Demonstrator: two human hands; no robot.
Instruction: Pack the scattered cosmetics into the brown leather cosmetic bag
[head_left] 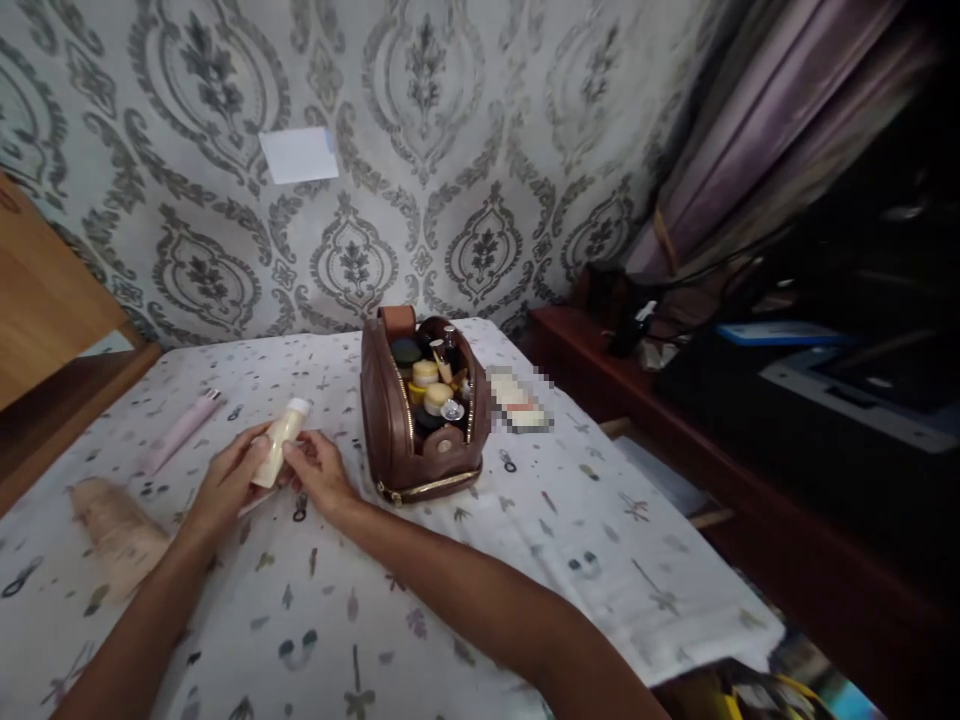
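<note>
Between my two hands is a small cream-coloured bottle (pixel 276 446) with a white cap, tilted so the cap points up and to the right. My left hand (pixel 234 468) grips its left side, thumb across the front. On the other side my right hand (pixel 321 468) closes on it with thumb and fingers. To the right stands a brown leather toiletry bag (pixel 384 440), unzipped at the top, with several jars and small bottles inside. A pink tube (pixel 180 432) lies beyond my left hand. Nearer me, a beige pouch-like item (pixel 116 525) rests left of my left forearm.
A patterned white cloth (pixel 420 600) covers the table. Right of the bag lies a blurred-out flat item (pixel 519 400). A dark red wooden cabinet (pixel 600 385) runs along the right side, with an open drawer (pixel 660 470). Wooden furniture (pixel 52 300) borders the left.
</note>
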